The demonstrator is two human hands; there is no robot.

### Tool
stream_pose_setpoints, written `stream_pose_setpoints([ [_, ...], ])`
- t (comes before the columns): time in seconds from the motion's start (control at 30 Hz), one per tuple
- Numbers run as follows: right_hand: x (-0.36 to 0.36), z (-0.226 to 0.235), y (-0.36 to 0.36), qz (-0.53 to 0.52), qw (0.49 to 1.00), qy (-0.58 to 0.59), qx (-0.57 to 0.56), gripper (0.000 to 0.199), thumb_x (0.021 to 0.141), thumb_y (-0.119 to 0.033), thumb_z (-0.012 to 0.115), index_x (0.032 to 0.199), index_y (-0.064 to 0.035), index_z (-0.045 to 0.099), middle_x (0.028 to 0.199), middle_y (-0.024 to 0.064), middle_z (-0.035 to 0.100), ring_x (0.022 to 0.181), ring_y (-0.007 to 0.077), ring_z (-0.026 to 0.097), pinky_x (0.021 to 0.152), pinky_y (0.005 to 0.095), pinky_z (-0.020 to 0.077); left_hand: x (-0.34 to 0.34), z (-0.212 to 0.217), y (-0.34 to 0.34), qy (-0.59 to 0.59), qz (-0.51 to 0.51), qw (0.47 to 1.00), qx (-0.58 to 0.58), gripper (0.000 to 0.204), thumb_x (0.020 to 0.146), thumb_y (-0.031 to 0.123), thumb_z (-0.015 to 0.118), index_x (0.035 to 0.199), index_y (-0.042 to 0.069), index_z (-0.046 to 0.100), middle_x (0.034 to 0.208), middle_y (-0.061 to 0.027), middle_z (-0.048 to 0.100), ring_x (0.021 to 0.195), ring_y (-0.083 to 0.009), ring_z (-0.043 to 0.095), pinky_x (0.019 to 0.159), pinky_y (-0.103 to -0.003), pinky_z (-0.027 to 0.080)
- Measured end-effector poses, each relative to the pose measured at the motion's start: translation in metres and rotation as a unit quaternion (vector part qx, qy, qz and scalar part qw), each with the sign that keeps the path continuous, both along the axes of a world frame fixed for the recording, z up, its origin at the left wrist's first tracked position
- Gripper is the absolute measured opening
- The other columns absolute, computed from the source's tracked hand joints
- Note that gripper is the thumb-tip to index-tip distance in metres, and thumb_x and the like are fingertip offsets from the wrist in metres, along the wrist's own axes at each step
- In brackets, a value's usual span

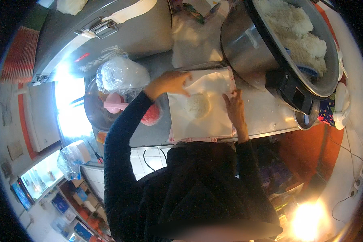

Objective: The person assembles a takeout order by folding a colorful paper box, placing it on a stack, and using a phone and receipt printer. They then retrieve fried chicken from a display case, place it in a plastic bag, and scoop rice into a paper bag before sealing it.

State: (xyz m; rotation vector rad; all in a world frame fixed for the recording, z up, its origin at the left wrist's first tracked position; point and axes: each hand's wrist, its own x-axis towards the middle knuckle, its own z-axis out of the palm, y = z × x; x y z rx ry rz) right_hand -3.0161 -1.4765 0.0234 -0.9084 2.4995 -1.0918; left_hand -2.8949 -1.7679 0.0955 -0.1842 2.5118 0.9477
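A round white mound of rice (198, 105) lies near the middle of a stack of white paper sheets (185, 127) on the metal counter. My left hand (171, 84) hovers over the upper left corner of the paper, its fingers loosely bent and apart, with nothing seen in them. At the right edge of the sheets is my right hand (235, 109); its fingers are apart and pointing up, and nothing shows in its grasp. Whether its fingertips touch the paper is hard to tell.
A large metal pot (246, 48) heaped with white rice (300, 36) stands at the far right. On the left are a clear plastic bag (123, 74), a pink scoop (114, 103), a red bundle (151, 115) and a round metal tray (93, 115). A grey latched box (145, 34) stands behind.
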Motion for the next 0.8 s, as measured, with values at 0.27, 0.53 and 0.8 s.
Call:
stream_pose_setpoints([
  [0.27,0.071,0.032,0.077,-0.018,0.99,-0.133,-0.048,0.017,0.09,-0.002,0.065,0.104,0.0012,0.054,0.084,0.0105,0.062,0.066,0.0194,0.06,0.061,0.0304,0.0485,-0.036,-0.038,0.026,-0.086,-0.062,0.984,0.144,0.076,0.088,0.049,0.066,0.146,0.006,0.04,0.124,-0.0166,0.063,0.111,-0.031,0.062,0.092,-0.038,0.048],
  [0.53,0.074,0.074,0.081,0.077,0.908,-0.41,0.015,0.028,0.087,-0.001,0.067,0.114,-0.0058,0.07,0.101,0.0138,0.071,0.091,0.0182,0.07,0.075,0.029,0.0544,0.029,-0.027,0.119,0.092,-0.088,0.992,-0.012,0.074,0.091,0.018,0.057,0.155,0.008,0.022,0.163,-0.0145,0.015,0.149,-0.0363,0.016,0.119,-0.059,0.013],
  [0.8,0.078,0.069,0.052,0.076,0.98,0.185,-0.013,0.029,0.079,-0.001,0.072,0.107,-0.0097,0.072,0.124,0.01,0.06,0.109,0.0294,0.06,0.093,0.0435,0.0441,0.054,-0.042,0.155,0.245,-0.017,0.969,-0.04,0.063,0.094,0.023,0.054,0.151,0.008,0.033,0.16,-0.0131,0.025,0.15,-0.0321,0.016,0.121,-0.056,0.007],
])
